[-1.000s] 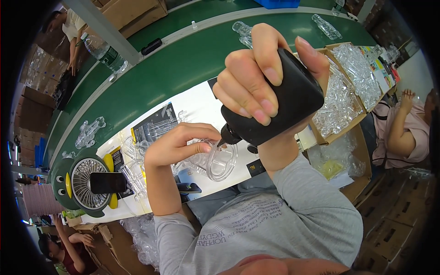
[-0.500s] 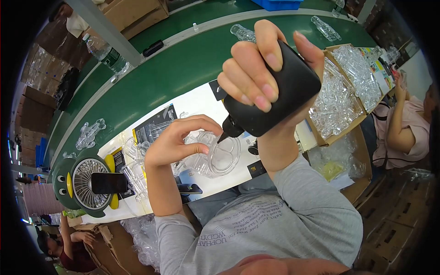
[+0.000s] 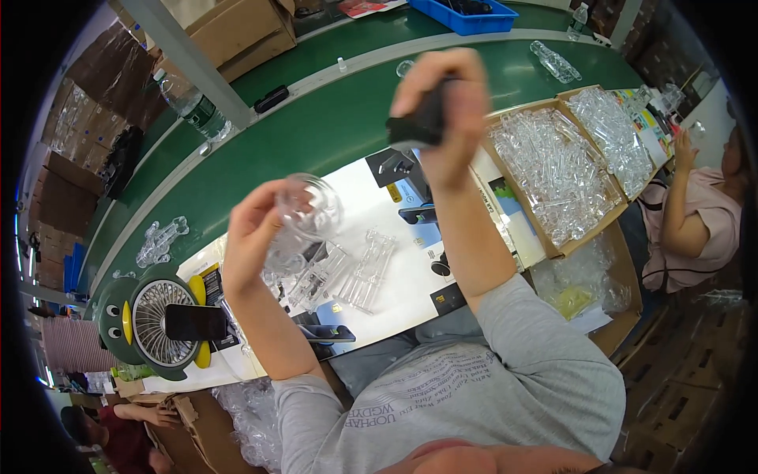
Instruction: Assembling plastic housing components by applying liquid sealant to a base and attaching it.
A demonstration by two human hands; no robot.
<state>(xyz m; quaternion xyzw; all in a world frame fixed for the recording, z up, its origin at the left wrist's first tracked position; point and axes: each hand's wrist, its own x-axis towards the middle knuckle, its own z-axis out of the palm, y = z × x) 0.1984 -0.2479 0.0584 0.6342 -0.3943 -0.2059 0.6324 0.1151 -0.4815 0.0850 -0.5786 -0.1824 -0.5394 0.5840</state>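
Note:
In my left hand [image 3: 254, 229] is a clear round plastic piece [image 3: 322, 225], pinched at its rim between thumb and fingers. It is held above a white printed sheet. My right hand [image 3: 462, 107], smeared by motion, is wrapped round a black squeeze bottle [image 3: 420, 122] and raised over the far edge of the sheet. The bottle is apart from the round piece, and its nozzle cannot be made out. Below and between my hands, clear plastic parts [image 3: 368, 271] lie on the sheet, with more clear parts [image 3: 317, 278] beside them, partly behind the left hand.
To the right stand open cardboard boxes [image 3: 553, 170] filled with clear parts. A penguin-shaped fan [image 3: 150, 316] with a phone [image 3: 195, 322] before it is at left. Beyond the green table [image 3: 316, 130] are a water bottle [image 3: 193, 109] and a blue tray [image 3: 466, 20]. Co-workers sit at both sides.
My right hand has lifted the black bottle up and away from the round piece. My left hand has moved left and slightly up with the piece, uncovering clear parts on the sheet.

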